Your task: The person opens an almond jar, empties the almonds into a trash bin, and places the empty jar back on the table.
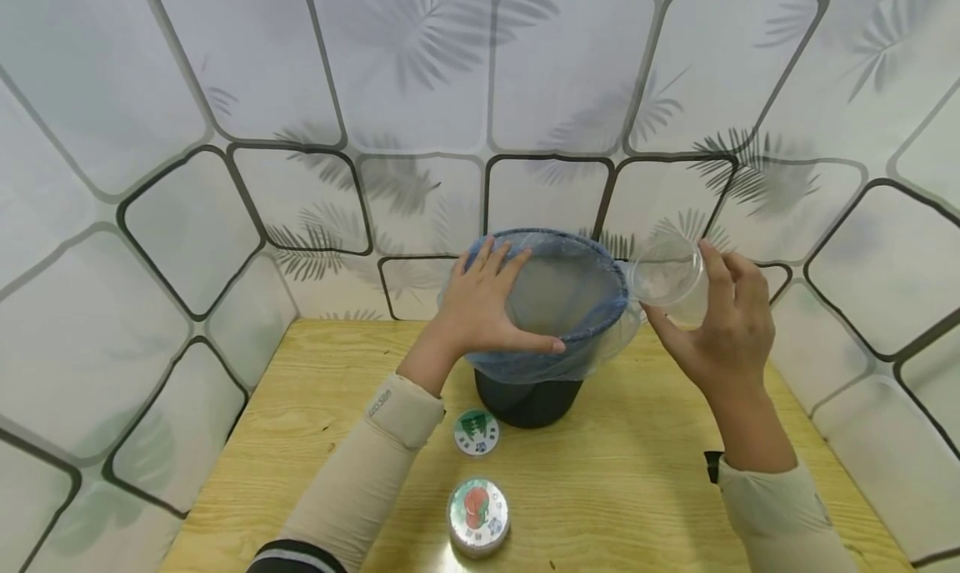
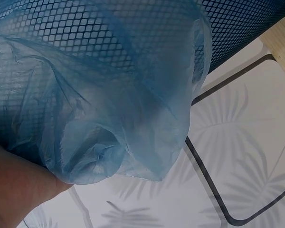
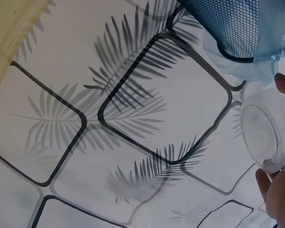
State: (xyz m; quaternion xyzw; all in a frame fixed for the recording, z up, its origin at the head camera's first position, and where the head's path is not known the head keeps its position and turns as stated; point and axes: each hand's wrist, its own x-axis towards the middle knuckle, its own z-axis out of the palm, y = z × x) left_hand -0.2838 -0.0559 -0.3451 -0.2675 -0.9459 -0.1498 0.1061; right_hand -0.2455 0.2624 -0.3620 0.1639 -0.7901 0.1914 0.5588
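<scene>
A dark mesh bin point(image 1: 528, 404) stands on the table, lined with a thin blue plastic bag point(image 1: 540, 371) folded out over its rim. My left hand point(image 1: 483, 310) rests at the bin's left rim, fingers spread and thumb stretched along the near edge. In the left wrist view, the loose bag point(image 2: 109, 109) covers most of that hand. Right of the bin, my right hand point(image 1: 731, 331) holds a clear plastic tub point(image 1: 666, 271) between thumb and fingers, tilted with its round face toward the head camera. The right wrist view shows the tub point(image 3: 261, 135) with small specks on it.
In front of the bin lies a round lid point(image 1: 476, 433) with a green print. Nearer me stands a round container point(image 1: 478, 515) with a red tomato-like picture on top. Patterned wall panels point(image 1: 420, 198) enclose the wooden table point(image 1: 637, 490) at the back and sides.
</scene>
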